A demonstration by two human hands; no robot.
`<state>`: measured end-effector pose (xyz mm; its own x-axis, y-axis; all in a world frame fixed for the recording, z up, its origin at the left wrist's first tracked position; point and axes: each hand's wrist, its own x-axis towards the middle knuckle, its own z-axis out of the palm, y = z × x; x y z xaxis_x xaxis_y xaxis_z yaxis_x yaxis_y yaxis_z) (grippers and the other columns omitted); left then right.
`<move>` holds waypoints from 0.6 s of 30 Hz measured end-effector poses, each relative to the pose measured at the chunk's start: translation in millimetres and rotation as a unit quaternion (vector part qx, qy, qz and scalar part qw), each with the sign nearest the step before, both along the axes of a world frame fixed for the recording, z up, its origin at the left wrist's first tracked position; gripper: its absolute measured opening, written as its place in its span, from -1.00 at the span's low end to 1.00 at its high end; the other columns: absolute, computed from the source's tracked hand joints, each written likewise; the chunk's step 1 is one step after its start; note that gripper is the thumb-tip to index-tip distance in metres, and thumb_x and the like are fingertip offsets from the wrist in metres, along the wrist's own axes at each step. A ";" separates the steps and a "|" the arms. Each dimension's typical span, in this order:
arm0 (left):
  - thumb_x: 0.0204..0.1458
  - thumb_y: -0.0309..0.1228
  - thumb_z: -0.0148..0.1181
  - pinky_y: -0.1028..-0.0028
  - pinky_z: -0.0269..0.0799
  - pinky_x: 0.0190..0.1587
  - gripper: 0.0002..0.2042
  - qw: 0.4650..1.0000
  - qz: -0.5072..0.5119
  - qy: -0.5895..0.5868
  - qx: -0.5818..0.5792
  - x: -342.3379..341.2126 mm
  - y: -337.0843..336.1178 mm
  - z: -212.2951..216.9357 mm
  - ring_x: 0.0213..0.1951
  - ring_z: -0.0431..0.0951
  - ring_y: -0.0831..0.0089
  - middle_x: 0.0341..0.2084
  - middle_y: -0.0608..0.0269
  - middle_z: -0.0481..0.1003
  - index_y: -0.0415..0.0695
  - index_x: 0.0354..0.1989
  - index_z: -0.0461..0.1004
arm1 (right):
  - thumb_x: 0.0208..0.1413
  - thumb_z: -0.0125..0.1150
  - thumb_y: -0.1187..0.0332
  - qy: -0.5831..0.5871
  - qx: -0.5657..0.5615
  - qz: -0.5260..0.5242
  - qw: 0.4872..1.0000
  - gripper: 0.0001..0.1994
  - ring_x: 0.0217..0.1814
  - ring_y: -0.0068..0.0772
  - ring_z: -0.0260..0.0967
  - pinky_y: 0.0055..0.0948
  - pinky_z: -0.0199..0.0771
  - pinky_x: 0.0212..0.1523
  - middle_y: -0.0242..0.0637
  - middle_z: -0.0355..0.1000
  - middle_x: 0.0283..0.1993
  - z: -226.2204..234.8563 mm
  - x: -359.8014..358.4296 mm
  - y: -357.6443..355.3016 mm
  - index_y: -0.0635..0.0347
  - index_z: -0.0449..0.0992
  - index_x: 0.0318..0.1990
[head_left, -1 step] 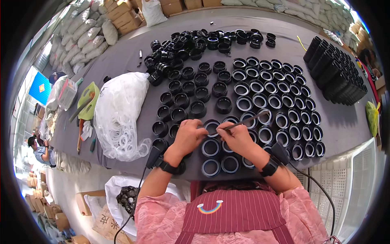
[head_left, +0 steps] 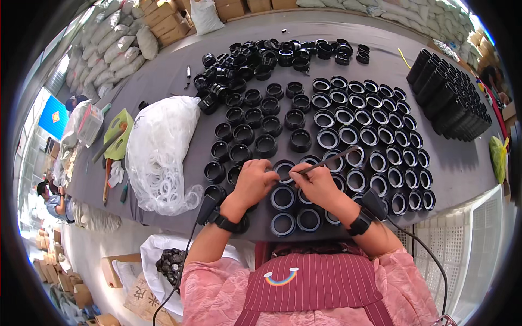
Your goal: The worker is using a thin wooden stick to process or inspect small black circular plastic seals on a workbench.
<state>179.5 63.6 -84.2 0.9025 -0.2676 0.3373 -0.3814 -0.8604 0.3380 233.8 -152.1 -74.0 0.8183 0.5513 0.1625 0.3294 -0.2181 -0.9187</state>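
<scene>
My left hand [head_left: 254, 182] rests on the grey table [head_left: 163, 81], its fingertips pinching the rim of a black round fitting [head_left: 284, 169] near the front edge. My right hand [head_left: 318, 185] grips a thin grey stick tool [head_left: 329, 161], with its tip at that same fitting's rim. Around both hands stand several black round fittings in rows [head_left: 370, 136]; those on the right show a pale ring inside, while those on the left [head_left: 244, 133] look plain black. Each wrist wears a black band with a cable.
A clear bag of white rings [head_left: 163, 149] lies left of my hands. Loose black fittings are piled at the back [head_left: 255, 60], with tall black stacks at the far right [head_left: 451, 100]. A green tray [head_left: 118, 133] sits on the left, and a person [head_left: 51, 201] is beyond the table.
</scene>
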 end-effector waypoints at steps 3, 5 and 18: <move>-0.22 -0.45 0.40 0.23 0.33 0.03 -0.81 1.000 -0.006 -0.016 0.008 2.4 0.9 0.1 -0.09 0.48 0.18 -0.23 0.21 0.50 0.02 -0.35 0.63 | 0.17 0.18 0.35 -0.019 -0.013 -0.004 1.000 -0.86 -0.55 -0.23 0.50 -0.35 0.44 -0.47 -0.22 0.46 -0.62 -3.5 1.8 6.3 0.23 0.54 -0.29; -0.22 -0.46 0.40 0.24 0.34 0.03 -0.81 1.000 -0.009 -0.016 0.009 2.6 2.6 -2.9 -0.09 0.49 0.17 -0.22 0.20 0.50 0.01 -0.36 0.63 | 0.16 0.19 0.36 -0.026 -0.015 -0.003 1.000 -0.87 -0.55 -0.20 0.51 -0.31 0.45 -0.47 -0.22 0.47 -0.62 -1.2 3.9 7.2 0.22 0.54 -0.31; -0.22 -0.51 0.37 0.21 0.43 -0.03 -0.82 0.998 -0.051 -0.010 -0.048 8.1 6.5 -13.5 -0.09 0.51 0.11 -0.22 0.09 0.51 -0.09 -0.37 0.60 | 0.14 0.18 0.46 -0.076 0.030 -0.009 0.997 -0.91 -0.48 -0.24 0.57 -0.37 0.49 -0.44 -0.17 0.54 -0.52 -18.1 31.4 26.6 0.26 0.55 -0.26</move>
<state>187.6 70.0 -97.6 0.8655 -0.3236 0.3824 -0.4724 -0.7812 0.4080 265.2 -125.5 -92.1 0.7921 0.5217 0.3170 0.4615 -0.1717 -0.8704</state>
